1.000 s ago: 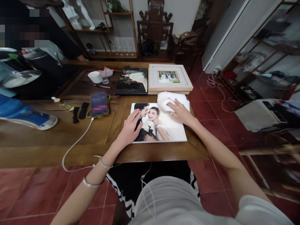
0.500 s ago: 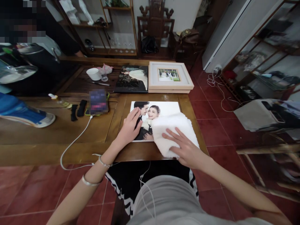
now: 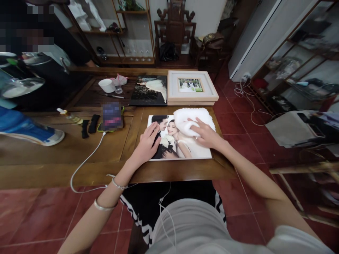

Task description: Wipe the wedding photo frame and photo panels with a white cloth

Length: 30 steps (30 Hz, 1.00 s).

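A large wedding photo print (image 3: 193, 152) lies flat near the front edge of the wooden table (image 3: 66, 148). My left hand (image 3: 147, 145) rests on the print's left side, fingers stretched flat, holding nothing. My right hand (image 3: 205, 134) presses a white cloth (image 3: 194, 118) onto the print's upper right part, fingers laid over the cloth.
Behind the print lie a dark photo panel (image 3: 150, 91) and a white framed picture (image 3: 190, 88). A phone on a white cable (image 3: 87, 160), two black items (image 3: 90, 124), a small bottle (image 3: 69, 116) and a white cup (image 3: 106, 85) sit to the left. Another person's shoe (image 3: 39, 132) rests on the table.
My right hand has pushed the white cloth from the print's lower right corner back up to its upper right part. My left hand stays put.
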Each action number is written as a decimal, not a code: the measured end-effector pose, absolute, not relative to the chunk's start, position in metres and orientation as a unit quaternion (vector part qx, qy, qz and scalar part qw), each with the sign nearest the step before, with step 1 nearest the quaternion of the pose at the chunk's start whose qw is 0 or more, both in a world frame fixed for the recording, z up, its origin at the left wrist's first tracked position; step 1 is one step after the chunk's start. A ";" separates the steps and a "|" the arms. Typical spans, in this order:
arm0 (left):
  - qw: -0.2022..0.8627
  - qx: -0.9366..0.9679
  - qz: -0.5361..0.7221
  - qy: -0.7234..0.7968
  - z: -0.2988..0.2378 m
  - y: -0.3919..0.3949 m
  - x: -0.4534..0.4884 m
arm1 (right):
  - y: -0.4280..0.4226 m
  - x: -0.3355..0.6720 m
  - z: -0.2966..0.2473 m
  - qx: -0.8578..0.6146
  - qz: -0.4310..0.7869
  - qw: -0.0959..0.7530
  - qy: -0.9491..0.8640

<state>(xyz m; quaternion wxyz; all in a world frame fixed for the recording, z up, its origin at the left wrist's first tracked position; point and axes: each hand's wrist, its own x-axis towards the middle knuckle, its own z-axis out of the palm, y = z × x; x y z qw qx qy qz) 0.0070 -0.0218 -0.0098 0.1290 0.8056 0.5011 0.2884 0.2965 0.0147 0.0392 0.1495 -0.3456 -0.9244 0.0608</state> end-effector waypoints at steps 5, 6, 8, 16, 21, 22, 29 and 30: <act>0.141 0.799 0.296 0.503 -0.011 -0.021 0.006 | 0.045 0.287 0.033 -0.400 0.042 0.182 -0.897; 0.143 0.799 0.299 0.503 -0.011 -0.021 0.006 | 0.044 0.285 0.031 -0.408 0.041 0.190 -0.892; 0.146 0.796 0.303 0.504 -0.012 -0.021 0.007 | 0.034 0.281 0.028 -0.413 0.044 0.194 -0.889; 0.141 0.790 0.310 0.509 -0.014 -0.020 0.008 | -0.082 0.280 0.042 -0.333 0.104 0.141 -0.926; 0.137 0.794 0.311 0.503 -0.013 -0.020 0.007 | -0.114 0.278 0.051 -0.271 0.158 0.096 -0.945; 0.137 0.795 0.311 0.502 -0.013 -0.020 0.007 | -0.110 0.278 0.051 -0.269 0.161 0.098 -0.945; 0.142 0.797 0.304 0.502 -0.014 -0.019 0.006 | -0.033 0.279 0.043 -0.325 0.087 0.134 -0.932; 0.142 0.797 0.306 0.501 -0.014 -0.019 0.006 | -0.020 0.279 0.043 -0.337 0.077 0.134 -0.929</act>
